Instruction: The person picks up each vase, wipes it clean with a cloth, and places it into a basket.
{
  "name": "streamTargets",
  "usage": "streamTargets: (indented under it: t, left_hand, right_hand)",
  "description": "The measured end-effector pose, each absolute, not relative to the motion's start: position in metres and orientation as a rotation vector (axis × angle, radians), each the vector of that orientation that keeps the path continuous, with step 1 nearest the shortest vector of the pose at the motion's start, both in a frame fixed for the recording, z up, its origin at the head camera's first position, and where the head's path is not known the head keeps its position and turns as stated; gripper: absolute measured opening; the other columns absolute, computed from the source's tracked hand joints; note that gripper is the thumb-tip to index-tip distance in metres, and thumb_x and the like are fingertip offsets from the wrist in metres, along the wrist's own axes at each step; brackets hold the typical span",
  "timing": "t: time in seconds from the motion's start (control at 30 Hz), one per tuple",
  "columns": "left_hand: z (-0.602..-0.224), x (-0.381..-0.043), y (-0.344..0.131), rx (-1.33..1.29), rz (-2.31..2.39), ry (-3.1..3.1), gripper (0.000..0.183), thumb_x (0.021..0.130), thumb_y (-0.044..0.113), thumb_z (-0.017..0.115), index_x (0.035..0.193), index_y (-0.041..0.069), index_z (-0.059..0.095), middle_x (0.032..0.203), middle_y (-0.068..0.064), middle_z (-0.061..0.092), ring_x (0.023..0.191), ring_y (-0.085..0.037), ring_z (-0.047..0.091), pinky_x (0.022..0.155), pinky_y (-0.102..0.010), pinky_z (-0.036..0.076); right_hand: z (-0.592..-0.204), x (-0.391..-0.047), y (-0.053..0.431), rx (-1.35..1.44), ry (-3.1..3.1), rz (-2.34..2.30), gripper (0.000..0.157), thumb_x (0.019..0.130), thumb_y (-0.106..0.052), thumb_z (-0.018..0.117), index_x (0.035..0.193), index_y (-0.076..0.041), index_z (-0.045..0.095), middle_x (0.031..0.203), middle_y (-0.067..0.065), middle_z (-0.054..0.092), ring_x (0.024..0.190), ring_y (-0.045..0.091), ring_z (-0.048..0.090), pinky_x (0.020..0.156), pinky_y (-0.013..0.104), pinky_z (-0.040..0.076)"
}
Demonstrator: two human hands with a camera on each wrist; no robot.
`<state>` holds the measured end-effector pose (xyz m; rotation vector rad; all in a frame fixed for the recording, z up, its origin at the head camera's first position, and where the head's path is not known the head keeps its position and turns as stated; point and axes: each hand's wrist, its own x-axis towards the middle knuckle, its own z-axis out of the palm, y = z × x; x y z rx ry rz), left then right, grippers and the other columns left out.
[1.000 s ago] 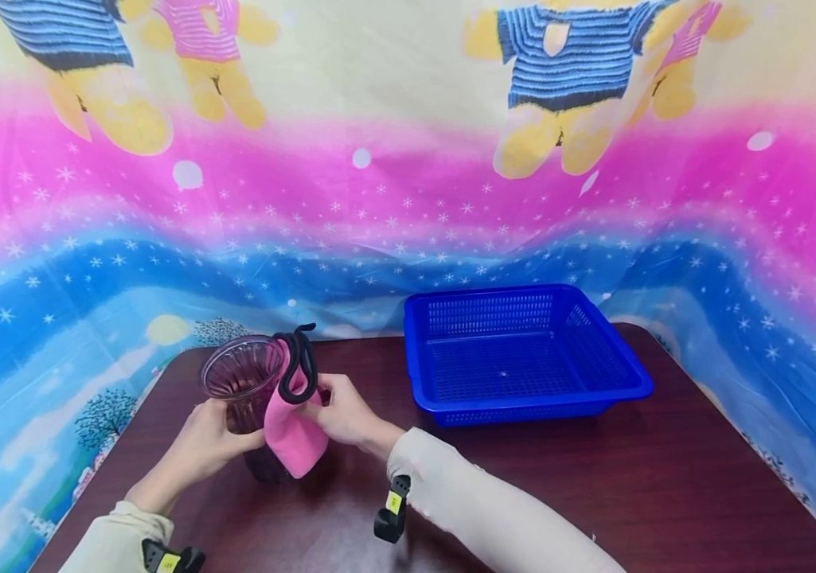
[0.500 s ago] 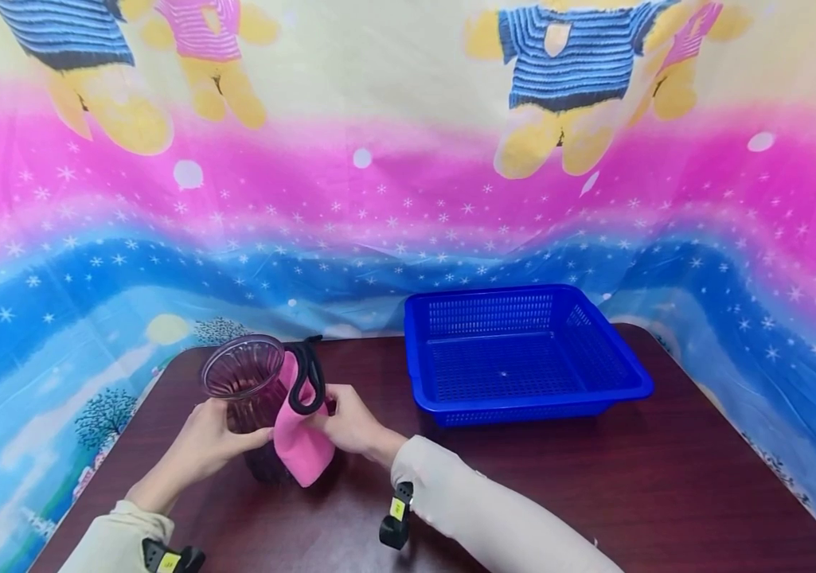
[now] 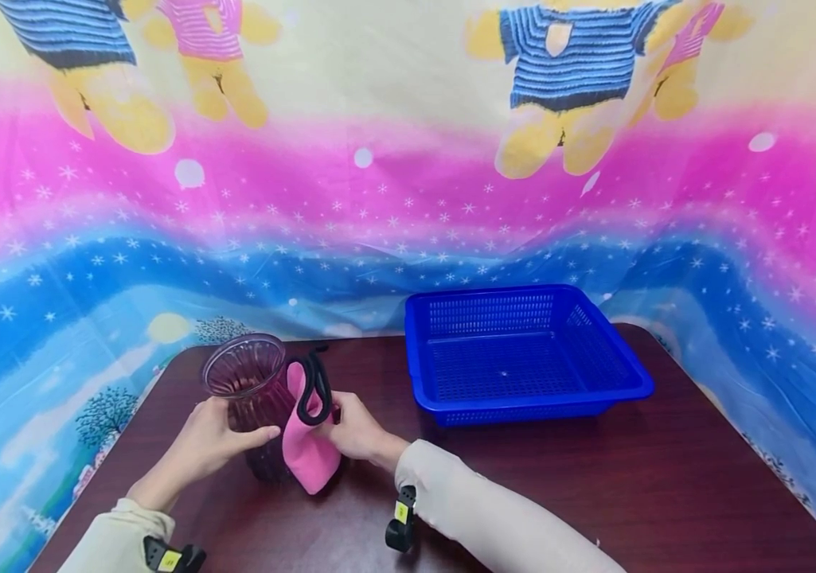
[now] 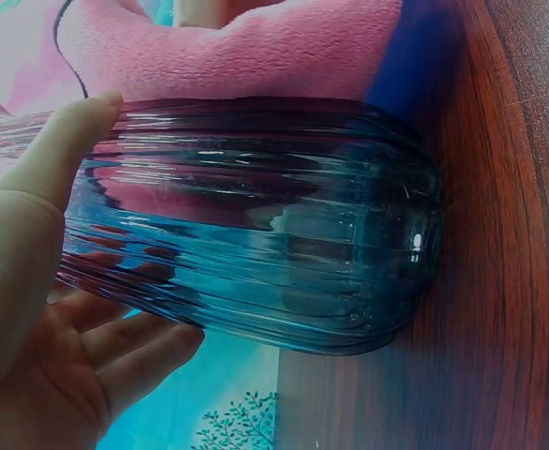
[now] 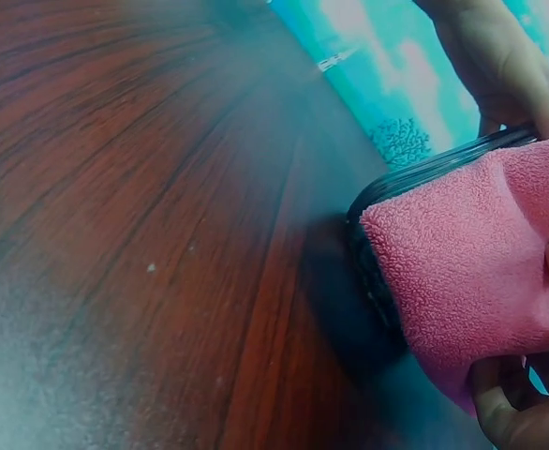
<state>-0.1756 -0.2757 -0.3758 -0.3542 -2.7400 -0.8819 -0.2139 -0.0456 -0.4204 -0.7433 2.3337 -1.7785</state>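
Observation:
A ribbed purple glass vase stands on the table at the left, its flared mouth upward. My left hand grips it around the middle, thumb on the near side and fingers behind, as the left wrist view shows with the vase. At the vase's right side, my right hand pinches a folded pink cloth with a dark edge or cord looping at its top. In the right wrist view the fuzzy cloth hangs in front of the vase and hides much of it.
A blue plastic basket with perforated walls stands at the back right of the dark wooden table. Behind the table hangs a printed curtain with bears and snowflakes. Each sleeve carries a black wrist strap.
My right hand has moved slightly right and down with the pink cloth, uncovering more of the vase. My left hand keeps its grip on the vase in nearly the same place.

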Motion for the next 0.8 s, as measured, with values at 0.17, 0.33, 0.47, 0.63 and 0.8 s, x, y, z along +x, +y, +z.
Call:
streamTargets:
  t: [0.17, 0.33, 0.47, 0.63, 0.8]
  left_hand:
    - [-0.376, -0.177, -0.276, -0.362, -0.872, -2.737, 0.068, 0.075, 0.039, 0.088, 0.126, 0.004, 0.061, 0.112, -0.024, 0.073, 0.103, -0.041, 0.071, 0.084, -0.054, 0.055]
    - [-0.376, -0.177, -0.276, -0.367, -0.871, -2.738, 0.069, 0.075, 0.039, 0.088, 0.127, 0.004, 0.06, 0.114, -0.025, 0.073, 0.105, -0.043, 0.07, 0.086, -0.057, 0.055]
    - [-0.376, -0.178, -0.277, -0.368, -0.868, -2.735, 0.067, 0.075, 0.039, 0.088, 0.126, 0.004, 0.061, 0.113, -0.024, 0.073, 0.104, -0.042, 0.07, 0.086, -0.056, 0.054]
    - [-0.376, -0.178, -0.277, -0.369, -0.866, -2.736, 0.066, 0.075, 0.038, 0.088, 0.125, 0.004, 0.062, 0.11, -0.022, 0.074, 0.102, -0.04, 0.071, 0.085, -0.055, 0.055]
    - [-0.377, -0.178, -0.277, -0.361, -0.871, -2.739, 0.065, 0.075, 0.038, 0.088, 0.125, 0.004, 0.062, 0.111, -0.023, 0.074, 0.103, -0.04, 0.071, 0.085, -0.055, 0.054]
  right_hand:
    - [-0.425, -0.215, -0.044, -0.728, 2.335, -1.767, 0.02, 0.083, 0.001, 0.072, 0.103, -0.002, 0.07, 0.084, 0.002, 0.063, 0.072, 0.003, 0.052, 0.065, 0.017, 0.043]
    - [-0.43, -0.216, -0.043, -0.732, 2.349, -1.743, 0.021, 0.082, 0.004, 0.071, 0.103, -0.001, 0.069, 0.079, -0.003, 0.054, 0.072, 0.003, 0.049, 0.066, 0.017, 0.041]
    - [-0.433, -0.217, -0.041, -0.735, 2.371, -1.713, 0.022, 0.081, 0.004, 0.072, 0.102, -0.001, 0.069, 0.08, -0.002, 0.055, 0.073, 0.004, 0.049, 0.067, 0.017, 0.041]
    - [-0.435, -0.216, -0.04, -0.728, 2.393, -1.687, 0.022, 0.08, 0.004, 0.073, 0.101, -0.001, 0.069, 0.081, -0.001, 0.057, 0.075, 0.006, 0.05, 0.068, 0.018, 0.041]
    - [-0.437, -0.216, -0.039, -0.712, 2.389, -1.683, 0.019, 0.08, 0.003, 0.073, 0.098, 0.0, 0.069, 0.081, 0.0, 0.06, 0.074, 0.006, 0.05, 0.067, 0.018, 0.041]
